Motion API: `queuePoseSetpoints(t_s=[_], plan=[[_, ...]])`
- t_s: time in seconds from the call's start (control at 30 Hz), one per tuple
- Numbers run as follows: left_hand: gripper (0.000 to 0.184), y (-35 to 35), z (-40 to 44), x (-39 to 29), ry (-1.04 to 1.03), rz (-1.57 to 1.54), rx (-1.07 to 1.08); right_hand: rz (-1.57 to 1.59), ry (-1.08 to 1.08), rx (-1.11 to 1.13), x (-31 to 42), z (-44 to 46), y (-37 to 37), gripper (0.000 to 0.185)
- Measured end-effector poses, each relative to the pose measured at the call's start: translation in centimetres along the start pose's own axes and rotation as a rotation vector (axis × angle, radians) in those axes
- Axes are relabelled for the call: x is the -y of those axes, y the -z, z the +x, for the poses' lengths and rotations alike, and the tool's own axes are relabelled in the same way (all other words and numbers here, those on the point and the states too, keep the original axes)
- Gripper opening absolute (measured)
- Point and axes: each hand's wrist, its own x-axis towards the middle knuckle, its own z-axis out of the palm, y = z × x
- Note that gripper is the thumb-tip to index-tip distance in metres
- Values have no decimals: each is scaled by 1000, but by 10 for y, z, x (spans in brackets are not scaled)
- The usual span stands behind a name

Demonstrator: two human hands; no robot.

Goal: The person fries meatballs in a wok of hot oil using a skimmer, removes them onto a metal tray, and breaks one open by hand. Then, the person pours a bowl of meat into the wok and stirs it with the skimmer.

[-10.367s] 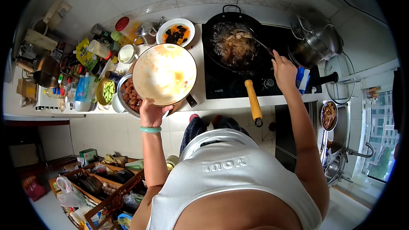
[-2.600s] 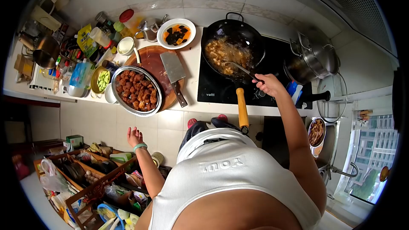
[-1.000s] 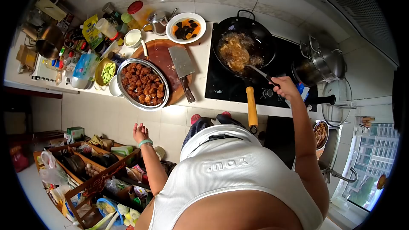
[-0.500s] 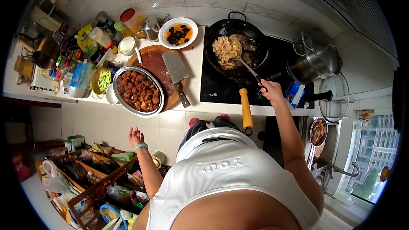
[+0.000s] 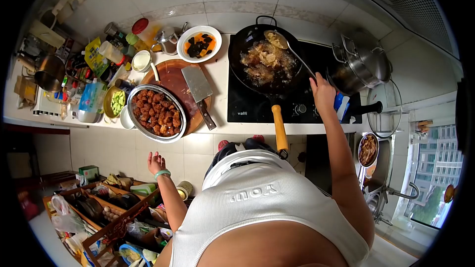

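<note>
Fingers closed round its handle, my right hand (image 5: 323, 92) holds a metal ladle (image 5: 300, 59) over the black wok (image 5: 245, 81). The ladle's bowl is at the wok's upper right part and has some food in it. Pale brown pieces (image 5: 267, 58) bubble in the oil. The wok's wooden handle (image 5: 279, 127) points toward me, untouched. My left hand (image 5: 157, 162) hangs empty with its fingers apart, below the counter edge. Nearest to it on the counter is the metal bowl (image 5: 183, 131) of browned chunks.
A cleaver (image 5: 197, 84) lies on the round wooden board (image 5: 173, 69). Behind are a white plate (image 5: 215, 52) of orange and black pieces and several bottles. A steamer pot (image 5: 363, 69), glass lid (image 5: 388, 113) and dish of meat (image 5: 368, 149) are at the right.
The ladle has swung from the wok's middle to its upper right, and my right hand has risen slightly. The pieces it had lifted are now spread in the oil. My left hand remains low.
</note>
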Motion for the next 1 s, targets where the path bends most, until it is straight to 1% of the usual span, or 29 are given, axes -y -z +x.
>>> queuePoseSetpoints(t_s=[0.17,0.23,0.27,0.33,0.37,0.43,0.47,0.5,0.53,0.57,0.6,0.67,0.7,0.8,0.83,0.93,0.97,1.0], plan=[[37,6,-6,2,-3,-4,-25,-80,1,60,-11,10,-13,27],[37,10,-8,4,-8,-12,-21,15,-109,124,-9,7,-13,26],[37,13,-8,5,-7,-12,-23,15,-108,125,-7,8,-12,26],[37,20,-8,9,-10,-29,-23,278,-268,335,2,7,-7,27],[37,21,-8,10,-9,-27,-22,277,-270,335,6,6,-5,27],[37,23,-8,11,7,-31,-43,446,-392,440,13,5,-4,28],[37,20,-14,9,7,-30,-45,476,-433,500,14,4,-7,28],[40,15,-22,7,-3,-50,-76,477,-432,502,14,3,-8,28],[43,12,-26,5,-13,-71,-107,565,-517,582,16,3,-8,28],[43,17,-23,7,-13,-70,-108,652,-602,663,18,4,-7,27],[41,23,-16,11,-4,-63,-81,652,-602,664,20,2,-7,27],[39,28,-9,16,4,-58,-56,853,-690,736,23,-3,-7,28],[39,29,-7,16,5,-61,-50,854,-687,737,24,-5,-5,28],[39,30,-9,16,8,-69,-59,1030,-794,846,25,-10,3,26],[39,28,-12,15,11,-71,-69,1032,-790,847,24,-9,10,26],[42,23,-19,12,-10,-57,-93,1048,-925,1022,23,-2,28,24],[42,21,-18,12,-11,-57,-93,1049,-925,1023,24,-1,26,24],[41,20,-19,13,-12,-66,-84,1130,-965,1056,25,-1,24,25]])
